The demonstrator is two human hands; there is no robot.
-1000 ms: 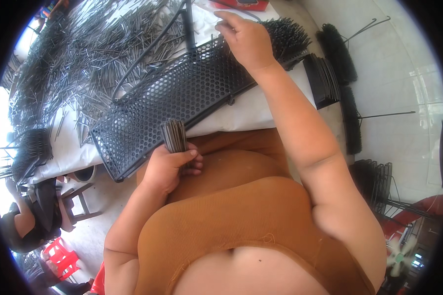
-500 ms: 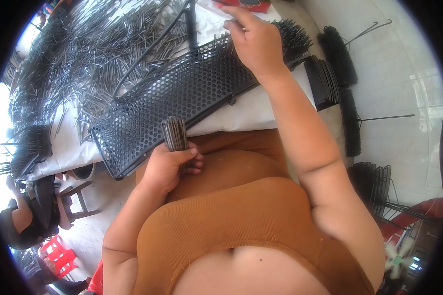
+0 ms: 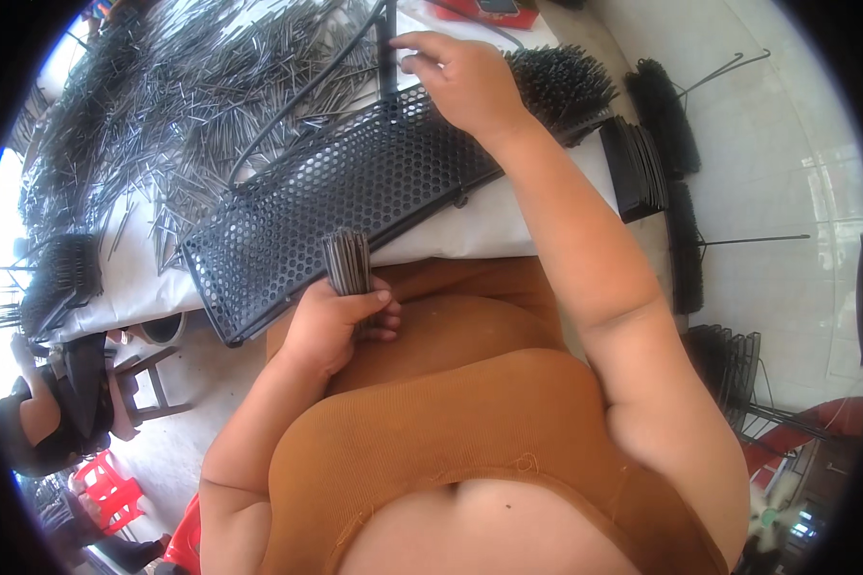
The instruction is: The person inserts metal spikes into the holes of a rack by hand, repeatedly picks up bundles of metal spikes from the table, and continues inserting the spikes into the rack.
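My left hand [image 3: 331, 321] is closed around an upright bundle of thin dark grey strips [image 3: 347, 257], just in front of a black perforated panel [image 3: 307, 216]. The panel lies slanted along the table edge, its left part showing bare honeycomb holes. At its right end a dense patch of dark bristles [image 3: 571, 84] stands up. Over the panel's far edge, beside that patch, hovers my right hand [image 3: 475, 88]. Its index finger is stretched out and apart from the thumb, with nothing visible between them; the other fingers are curled and partly hidden.
A large heap of loose strips [image 3: 201, 105] covers the back left of the white-covered table. A thin black upright frame [image 3: 386, 57] rises behind the panel. Stacked black panels [image 3: 633, 168] and finished brushes [image 3: 664, 115] sit at right. Another person [image 3: 62, 407] is at far left.
My right hand has moved left and slightly nearer, away from the bristle patch, along the panel's far edge. My left hand still grips the bundle, almost in place.
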